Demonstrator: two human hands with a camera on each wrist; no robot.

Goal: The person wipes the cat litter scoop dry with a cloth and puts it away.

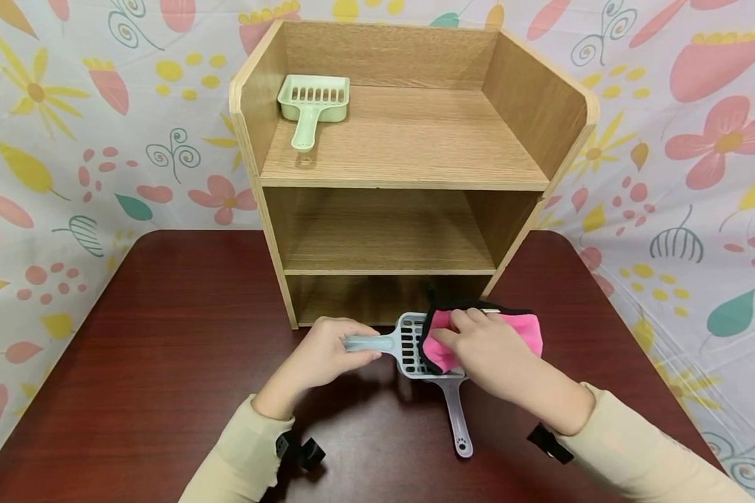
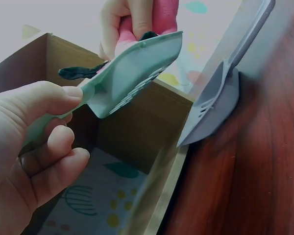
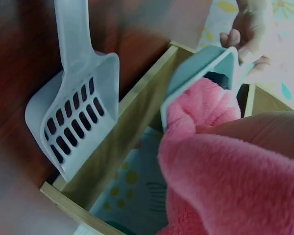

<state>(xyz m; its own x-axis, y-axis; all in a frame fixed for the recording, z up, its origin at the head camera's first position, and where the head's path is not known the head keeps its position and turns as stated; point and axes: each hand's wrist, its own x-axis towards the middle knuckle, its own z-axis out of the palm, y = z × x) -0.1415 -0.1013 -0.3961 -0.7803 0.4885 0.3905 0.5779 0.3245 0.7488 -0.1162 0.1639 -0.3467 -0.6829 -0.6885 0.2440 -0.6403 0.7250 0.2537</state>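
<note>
My left hand [image 1: 327, 353] grips the handle of a pale blue-green litter scoop [image 2: 132, 73], raised off the table with its slotted bowl to the right. Bunched in my right hand [image 1: 497, 356] is a pink cloth [image 1: 523, 331] with black edging, pressed into the bowl of that scoop. The cloth hides part of the slots. Below and partly behind the raised scoop, a grey-lilac litter scoop [image 1: 456, 412] lies on the table, handle towards me. In the right wrist view that grey scoop [image 3: 78, 54] rests in a matching tray.
A wooden shelf unit [image 1: 403, 140] stands at the back of the dark red table [image 1: 163, 363]. On its top shelf, at the left, a light green scoop [image 1: 307, 126] sits in a tray [image 1: 336, 114]. A patterned curtain [image 1: 69, 175] hangs behind.
</note>
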